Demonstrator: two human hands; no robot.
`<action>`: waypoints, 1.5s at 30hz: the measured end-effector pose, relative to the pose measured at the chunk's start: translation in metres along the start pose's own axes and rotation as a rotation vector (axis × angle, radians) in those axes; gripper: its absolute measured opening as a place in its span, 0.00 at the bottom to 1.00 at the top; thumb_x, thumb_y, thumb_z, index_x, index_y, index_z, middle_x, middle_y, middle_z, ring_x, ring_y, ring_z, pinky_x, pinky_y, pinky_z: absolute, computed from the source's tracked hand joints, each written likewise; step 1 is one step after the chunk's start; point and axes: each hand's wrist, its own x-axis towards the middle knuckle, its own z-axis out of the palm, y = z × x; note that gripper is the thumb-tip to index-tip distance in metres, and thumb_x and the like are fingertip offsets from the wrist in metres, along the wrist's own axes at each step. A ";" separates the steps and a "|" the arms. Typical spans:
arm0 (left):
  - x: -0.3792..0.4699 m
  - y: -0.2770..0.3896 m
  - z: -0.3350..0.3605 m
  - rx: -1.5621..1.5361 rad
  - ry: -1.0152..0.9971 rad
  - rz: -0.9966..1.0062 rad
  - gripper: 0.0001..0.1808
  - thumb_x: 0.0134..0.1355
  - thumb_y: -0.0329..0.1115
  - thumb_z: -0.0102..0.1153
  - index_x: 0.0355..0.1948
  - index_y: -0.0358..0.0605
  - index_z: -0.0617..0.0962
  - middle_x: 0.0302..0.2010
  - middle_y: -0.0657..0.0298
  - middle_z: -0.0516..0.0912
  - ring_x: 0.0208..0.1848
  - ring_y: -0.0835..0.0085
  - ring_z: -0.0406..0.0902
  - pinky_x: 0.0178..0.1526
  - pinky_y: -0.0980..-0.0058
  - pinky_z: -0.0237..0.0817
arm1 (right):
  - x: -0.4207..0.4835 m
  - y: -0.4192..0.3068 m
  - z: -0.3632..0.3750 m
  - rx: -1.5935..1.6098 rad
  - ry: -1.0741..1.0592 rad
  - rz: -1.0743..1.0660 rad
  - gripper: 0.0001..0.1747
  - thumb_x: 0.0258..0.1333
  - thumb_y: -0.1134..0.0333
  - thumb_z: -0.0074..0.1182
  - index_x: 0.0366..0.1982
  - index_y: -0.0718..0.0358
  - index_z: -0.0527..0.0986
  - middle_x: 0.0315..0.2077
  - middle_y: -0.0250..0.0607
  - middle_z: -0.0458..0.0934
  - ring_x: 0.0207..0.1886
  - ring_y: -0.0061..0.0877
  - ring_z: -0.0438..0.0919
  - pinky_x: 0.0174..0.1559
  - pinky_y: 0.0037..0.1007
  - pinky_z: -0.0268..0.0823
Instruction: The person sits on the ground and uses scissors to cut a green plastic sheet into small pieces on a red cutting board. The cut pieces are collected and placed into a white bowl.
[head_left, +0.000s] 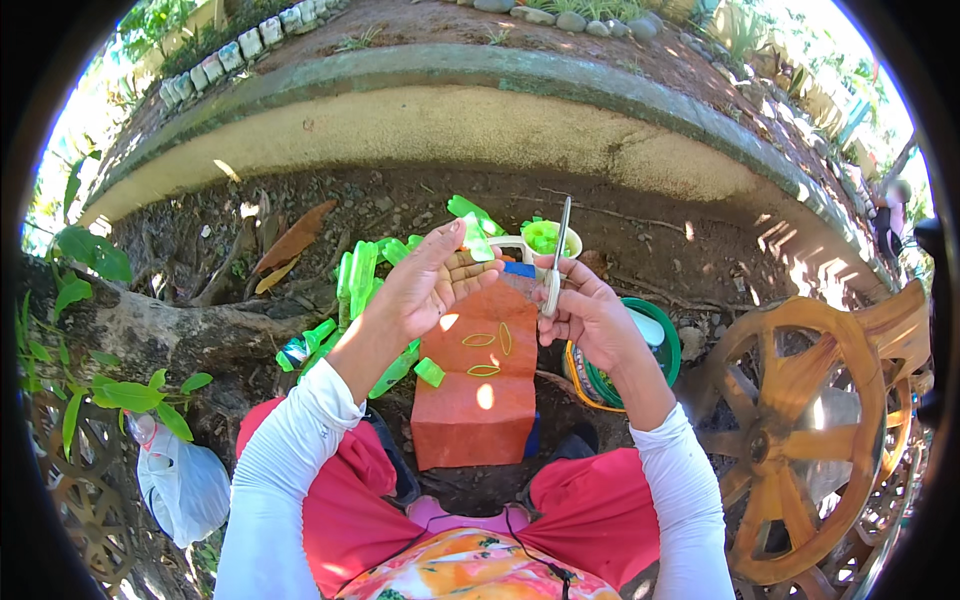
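Note:
Between the thumb and fingers of my left hand (439, 281) is a piece of green translucent plastic (478, 238). My right hand (589, 311) holds a pair of scissors (559, 259), blades pointing up and away from me. Beyond it, a white cup with a handle (574, 244) contains green plastic scraps (541, 236). Below my hands, an orange-red covered surface (474, 427) bears several thin green leaf-shaped outlines (482, 370). Cut green plastic bottles (363, 276) are piled left of it, partly hidden by my left forearm, and a small green piece (430, 372) lies at its left edge.
A green bucket (670, 330) stands at the right, near a wooden wheel-shaped piece (795, 442). At the left are a tree trunk or root (165, 326) and a white plastic bag (184, 487). A low concrete wall (450, 124) curves across the far side. A person (891, 217) is at far right.

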 end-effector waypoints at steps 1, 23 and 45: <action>0.001 0.001 0.002 0.005 0.008 -0.003 0.22 0.68 0.44 0.52 0.55 0.40 0.69 0.52 0.48 0.77 0.53 0.59 0.78 0.56 0.69 0.74 | 0.000 0.002 0.002 -0.070 0.017 -0.006 0.22 0.60 0.67 0.56 0.54 0.63 0.66 0.32 0.34 0.76 0.25 0.19 0.77 0.29 0.23 0.75; -0.002 0.001 0.033 0.327 0.185 0.094 0.19 0.61 0.40 0.64 0.44 0.37 0.74 0.41 0.59 0.80 0.38 0.70 0.82 0.42 0.74 0.77 | -0.012 0.004 0.037 -0.344 0.050 -0.170 0.17 0.54 0.66 0.62 0.45 0.62 0.74 0.29 0.24 0.75 0.31 0.09 0.67 0.33 0.17 0.56; -0.006 -0.003 0.037 0.224 0.142 0.102 0.12 0.64 0.39 0.59 0.37 0.41 0.74 0.39 0.58 0.80 0.40 0.68 0.82 0.47 0.70 0.78 | -0.012 0.006 0.034 -0.400 0.048 -0.177 0.18 0.53 0.63 0.62 0.45 0.60 0.75 0.27 0.21 0.73 0.28 0.08 0.64 0.29 0.16 0.51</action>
